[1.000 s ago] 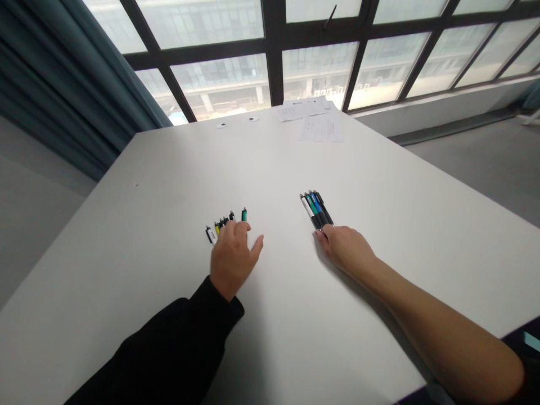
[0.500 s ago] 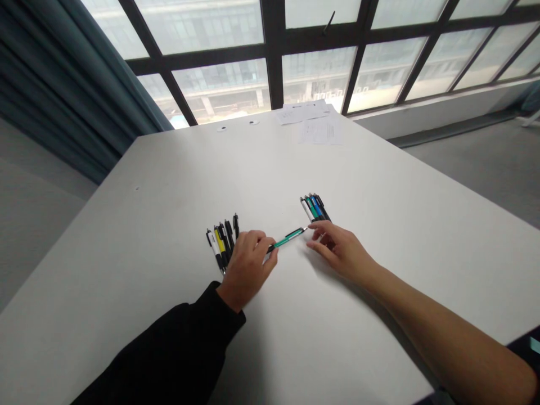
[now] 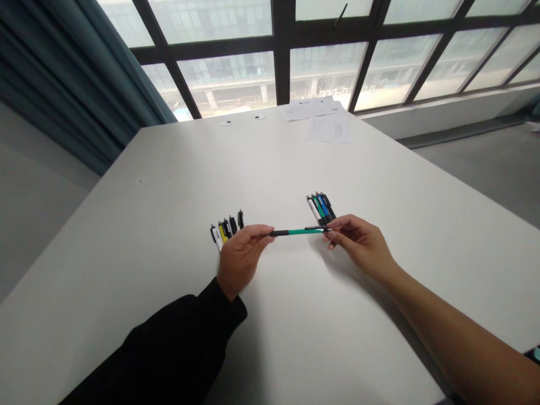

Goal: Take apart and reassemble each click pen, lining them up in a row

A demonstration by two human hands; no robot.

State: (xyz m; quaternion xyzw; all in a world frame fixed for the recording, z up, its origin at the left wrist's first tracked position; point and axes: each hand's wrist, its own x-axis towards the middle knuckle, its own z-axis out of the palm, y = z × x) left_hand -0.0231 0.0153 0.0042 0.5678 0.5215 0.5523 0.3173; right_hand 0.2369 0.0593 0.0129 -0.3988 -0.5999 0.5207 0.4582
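A green pen (image 3: 300, 231) with a black grip is held level above the white table. My left hand (image 3: 244, 253) pinches its black grip end, and my right hand (image 3: 360, 242) pinches the clip end between thumb and fingertips. Just behind my left hand lies a row of several pens, among them a white pen (image 3: 216, 238) and a yellow pen (image 3: 223, 232); their lower ends are hidden by that hand. Behind my right hand lies a second group, with a white pen (image 3: 313, 209), a green one, a blue pen (image 3: 323, 206) and a black one side by side.
Printed papers (image 3: 327, 126) lie at the far edge of the white table (image 3: 189, 169), beside two small white pieces (image 3: 226, 123). Beyond the table are a wide window and, at the left, a blue-grey curtain (image 3: 101, 73).
The green pen has turned from slanted to level. My right hand, open beside its tip before, has closed on the clip end. My left hand has kept its hold.
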